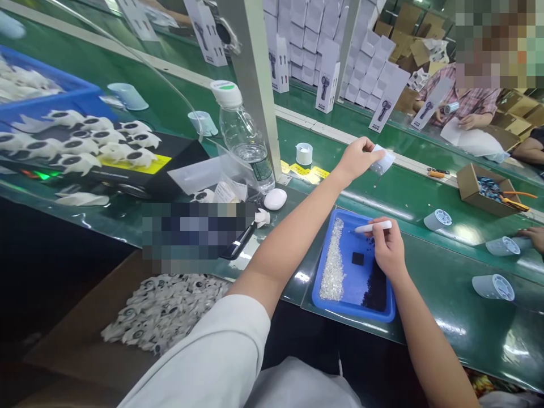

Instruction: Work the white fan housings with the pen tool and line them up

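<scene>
My left hand (359, 158) is raised over the green belt (429, 198), its fingers closed on a small pale plastic cup part (382, 160). My right hand (386, 245) hovers over a blue tray (352, 306) and pinches a white pen-like tool (374, 227), tip pointing left. The tray holds a strip of tiny clear pieces (334, 263) on its left, a heap of tiny dark pieces (376, 292) on its right and one small black square (357, 258) in the middle.
Several pale cup parts (493, 287) lie on the belt at right, where another person's fingers (533, 235) reach in. A water bottle (242, 136), a metal post (255, 85), white fan parts on a black box (102, 147), a cardboard box (480, 187), and stacked white cartons (327, 85) surround.
</scene>
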Demonstrator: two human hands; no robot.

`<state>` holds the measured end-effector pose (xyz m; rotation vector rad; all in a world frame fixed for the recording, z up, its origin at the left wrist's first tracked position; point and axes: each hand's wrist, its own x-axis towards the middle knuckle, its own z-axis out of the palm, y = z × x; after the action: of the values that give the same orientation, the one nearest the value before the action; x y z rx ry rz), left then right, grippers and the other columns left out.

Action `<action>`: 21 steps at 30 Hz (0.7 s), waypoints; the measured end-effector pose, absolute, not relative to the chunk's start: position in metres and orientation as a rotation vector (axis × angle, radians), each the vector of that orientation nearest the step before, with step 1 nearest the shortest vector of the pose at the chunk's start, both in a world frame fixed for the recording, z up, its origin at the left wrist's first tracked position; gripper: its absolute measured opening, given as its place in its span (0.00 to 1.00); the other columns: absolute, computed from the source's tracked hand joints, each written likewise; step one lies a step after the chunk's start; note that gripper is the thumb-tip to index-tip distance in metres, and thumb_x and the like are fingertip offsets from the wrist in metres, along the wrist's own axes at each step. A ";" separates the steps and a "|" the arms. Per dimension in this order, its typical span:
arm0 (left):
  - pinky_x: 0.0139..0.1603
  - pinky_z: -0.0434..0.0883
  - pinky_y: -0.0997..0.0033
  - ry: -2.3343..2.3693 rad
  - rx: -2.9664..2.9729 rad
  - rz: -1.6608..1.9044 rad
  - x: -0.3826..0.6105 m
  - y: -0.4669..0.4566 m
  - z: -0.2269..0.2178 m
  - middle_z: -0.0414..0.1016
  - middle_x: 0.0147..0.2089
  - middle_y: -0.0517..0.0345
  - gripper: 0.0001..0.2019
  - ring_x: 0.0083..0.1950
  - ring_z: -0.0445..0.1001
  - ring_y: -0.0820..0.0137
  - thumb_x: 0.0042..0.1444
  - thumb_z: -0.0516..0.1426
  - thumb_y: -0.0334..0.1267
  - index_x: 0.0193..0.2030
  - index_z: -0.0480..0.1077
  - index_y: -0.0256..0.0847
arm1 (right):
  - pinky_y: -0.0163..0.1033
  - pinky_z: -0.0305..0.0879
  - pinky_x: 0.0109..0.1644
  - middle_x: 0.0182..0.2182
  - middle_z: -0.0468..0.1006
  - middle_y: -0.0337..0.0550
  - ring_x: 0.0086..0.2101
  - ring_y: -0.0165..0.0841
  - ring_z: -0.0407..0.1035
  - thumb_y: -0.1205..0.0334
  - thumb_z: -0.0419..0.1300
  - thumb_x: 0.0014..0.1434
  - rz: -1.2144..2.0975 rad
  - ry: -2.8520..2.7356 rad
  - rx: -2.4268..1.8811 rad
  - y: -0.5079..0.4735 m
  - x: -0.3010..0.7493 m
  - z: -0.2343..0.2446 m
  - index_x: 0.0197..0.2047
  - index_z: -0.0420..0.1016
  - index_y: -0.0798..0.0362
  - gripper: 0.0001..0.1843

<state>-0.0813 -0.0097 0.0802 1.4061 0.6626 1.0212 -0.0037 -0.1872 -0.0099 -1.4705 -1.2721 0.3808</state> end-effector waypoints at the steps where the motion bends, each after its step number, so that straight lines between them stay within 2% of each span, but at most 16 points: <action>1: 0.37 0.66 0.74 0.637 1.360 1.013 -0.083 -0.011 0.083 0.60 0.29 0.64 0.13 0.30 0.64 0.78 0.56 0.59 0.30 0.26 0.57 0.40 | 0.41 0.72 0.36 0.35 0.79 0.43 0.29 0.32 0.73 0.39 0.55 0.62 0.384 -1.275 -1.471 -0.187 -0.003 -0.011 0.40 0.67 0.49 0.21; 4: 0.38 0.68 0.74 0.581 1.259 0.997 -0.086 -0.015 0.089 0.59 0.28 0.65 0.14 0.30 0.64 0.79 0.58 0.58 0.31 0.26 0.56 0.40 | 0.40 0.71 0.36 0.35 0.78 0.42 0.29 0.32 0.73 0.41 0.55 0.63 0.387 -1.291 -1.476 -0.188 -0.003 -0.011 0.40 0.67 0.49 0.19; 9: 0.44 0.71 0.69 0.525 1.110 0.954 -0.088 -0.016 0.093 0.64 0.29 0.63 0.13 0.34 0.70 0.75 0.57 0.60 0.35 0.29 0.58 0.39 | 0.37 0.66 0.30 0.25 0.74 0.36 0.24 0.30 0.69 0.47 0.56 0.63 0.327 -1.378 -1.536 -0.188 -0.003 -0.004 0.35 0.66 0.49 0.14; 14: 0.48 0.73 0.63 0.418 0.871 0.911 -0.088 -0.011 0.092 0.69 0.34 0.58 0.05 0.42 0.73 0.70 0.59 0.55 0.35 0.34 0.63 0.38 | 0.35 0.64 0.28 0.21 0.73 0.34 0.21 0.29 0.68 0.47 0.55 0.64 0.189 -1.347 -1.542 -0.186 -0.001 0.001 0.34 0.63 0.49 0.15; 17: 0.49 0.73 0.63 0.404 0.785 0.904 -0.088 -0.007 0.092 0.69 0.34 0.57 0.03 0.44 0.73 0.69 0.60 0.52 0.35 0.37 0.65 0.38 | 0.34 0.63 0.27 0.20 0.71 0.32 0.21 0.28 0.67 0.47 0.54 0.65 0.085 -1.288 -1.543 -0.186 0.002 0.001 0.33 0.62 0.49 0.15; 21: 0.50 0.73 0.65 0.393 0.741 0.914 -0.089 -0.004 0.091 0.71 0.36 0.57 0.04 0.47 0.73 0.68 0.59 0.54 0.36 0.38 0.66 0.38 | 0.33 0.62 0.26 0.19 0.72 0.32 0.20 0.28 0.67 0.49 0.54 0.65 0.065 -1.285 -1.562 -0.187 0.003 0.000 0.32 0.61 0.49 0.15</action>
<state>-0.0885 -0.0043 0.0912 0.7407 0.3930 0.9140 0.0031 -0.1868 0.0005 -1.5620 -1.2851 0.0654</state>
